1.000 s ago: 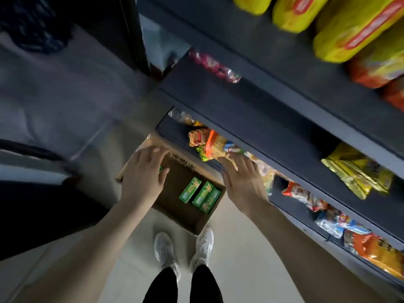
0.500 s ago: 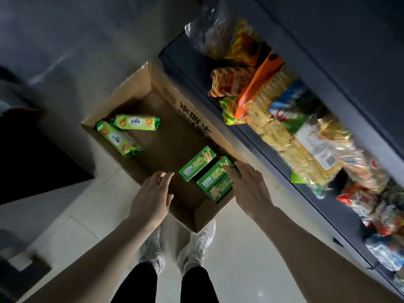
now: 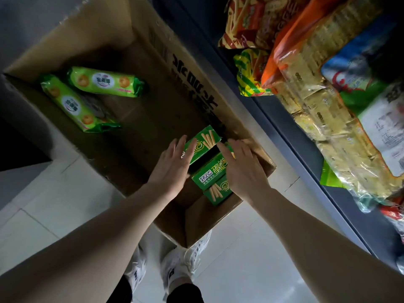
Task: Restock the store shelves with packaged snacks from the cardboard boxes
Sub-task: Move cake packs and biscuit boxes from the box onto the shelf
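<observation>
As we reach into the cardboard box [image 3: 105, 40], our left hand [image 3: 172, 169] and right hand [image 3: 242, 169] spread flat-fingered over the green boxes [image 3: 208, 174] beneath them; next we must close on one. Beyond lie biscuit rolls [image 3: 105, 83]; right, the shelf [image 3: 273, 119].

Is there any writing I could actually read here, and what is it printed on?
Green stick-snack box: white Chinese characters, too blurred to read.
Cardboard box: large black Chinese print on its wall, upside down, unreadable.
Green biscuit packs: oval logo, too small.
White label on a shelf bag: fine print, blurred.
No numbers legible.
</observation>
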The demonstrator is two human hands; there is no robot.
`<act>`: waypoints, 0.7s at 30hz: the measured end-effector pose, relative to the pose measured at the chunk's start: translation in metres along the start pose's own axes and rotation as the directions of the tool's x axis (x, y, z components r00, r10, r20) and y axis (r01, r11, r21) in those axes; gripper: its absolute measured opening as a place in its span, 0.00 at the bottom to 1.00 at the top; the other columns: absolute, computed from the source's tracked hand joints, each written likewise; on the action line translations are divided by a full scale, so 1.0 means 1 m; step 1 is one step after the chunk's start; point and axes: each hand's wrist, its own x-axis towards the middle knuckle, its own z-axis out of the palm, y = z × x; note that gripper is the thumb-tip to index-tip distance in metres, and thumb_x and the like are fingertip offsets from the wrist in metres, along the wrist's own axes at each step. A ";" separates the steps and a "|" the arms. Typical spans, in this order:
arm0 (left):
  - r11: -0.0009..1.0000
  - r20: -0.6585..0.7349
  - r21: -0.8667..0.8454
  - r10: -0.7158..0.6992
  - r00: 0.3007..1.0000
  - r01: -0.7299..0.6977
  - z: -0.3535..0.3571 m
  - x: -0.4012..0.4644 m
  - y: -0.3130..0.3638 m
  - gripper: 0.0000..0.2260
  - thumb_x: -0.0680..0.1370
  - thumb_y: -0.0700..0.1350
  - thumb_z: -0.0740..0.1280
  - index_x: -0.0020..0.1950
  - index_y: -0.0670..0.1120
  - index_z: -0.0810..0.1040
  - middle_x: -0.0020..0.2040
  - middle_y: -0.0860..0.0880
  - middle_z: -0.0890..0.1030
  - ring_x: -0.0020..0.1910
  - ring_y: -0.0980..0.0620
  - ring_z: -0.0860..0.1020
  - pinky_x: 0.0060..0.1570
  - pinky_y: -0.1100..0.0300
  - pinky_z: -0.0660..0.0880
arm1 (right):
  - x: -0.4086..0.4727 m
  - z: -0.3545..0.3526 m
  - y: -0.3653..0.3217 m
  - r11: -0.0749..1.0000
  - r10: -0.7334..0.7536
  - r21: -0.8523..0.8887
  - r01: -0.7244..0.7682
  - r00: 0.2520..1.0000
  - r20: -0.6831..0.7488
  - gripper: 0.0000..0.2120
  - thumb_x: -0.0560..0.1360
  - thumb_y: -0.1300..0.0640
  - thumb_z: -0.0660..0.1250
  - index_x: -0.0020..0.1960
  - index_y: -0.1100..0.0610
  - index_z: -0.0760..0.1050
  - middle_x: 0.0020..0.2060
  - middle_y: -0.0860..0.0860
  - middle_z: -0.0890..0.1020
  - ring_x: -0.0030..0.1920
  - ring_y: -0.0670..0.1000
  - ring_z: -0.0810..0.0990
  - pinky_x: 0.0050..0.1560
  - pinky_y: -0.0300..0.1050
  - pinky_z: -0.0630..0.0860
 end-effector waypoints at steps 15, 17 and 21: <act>0.827 0.053 -0.432 -0.375 0.926 0.360 -0.069 -0.008 -0.071 0.37 0.81 0.45 0.65 0.82 0.46 0.44 0.74 0.36 0.61 0.66 0.35 0.72 0.62 0.47 0.70 | 0.018 -0.024 -0.005 0.980 -0.178 -0.046 0.192 0.959 0.219 0.40 0.76 0.65 0.70 0.80 0.50 0.52 0.79 0.55 0.53 0.72 0.60 0.65 0.66 0.49 0.75; 0.816 0.031 -0.438 -0.405 0.914 0.377 -0.080 -0.019 -0.073 0.38 0.81 0.46 0.66 0.82 0.46 0.44 0.73 0.36 0.62 0.66 0.35 0.72 0.63 0.46 0.69 | 0.025 -0.029 -0.012 0.980 -0.169 -0.063 0.188 0.958 0.231 0.39 0.77 0.63 0.69 0.80 0.50 0.52 0.79 0.56 0.53 0.71 0.61 0.66 0.61 0.50 0.77; 0.824 -0.019 -0.430 -0.416 0.909 0.368 -0.097 -0.037 -0.076 0.38 0.81 0.46 0.66 0.82 0.46 0.45 0.71 0.36 0.65 0.65 0.35 0.72 0.62 0.45 0.70 | 0.032 -0.030 -0.025 0.984 -0.160 -0.048 0.174 0.963 0.219 0.32 0.77 0.59 0.70 0.76 0.51 0.58 0.74 0.56 0.63 0.73 0.62 0.63 0.64 0.54 0.76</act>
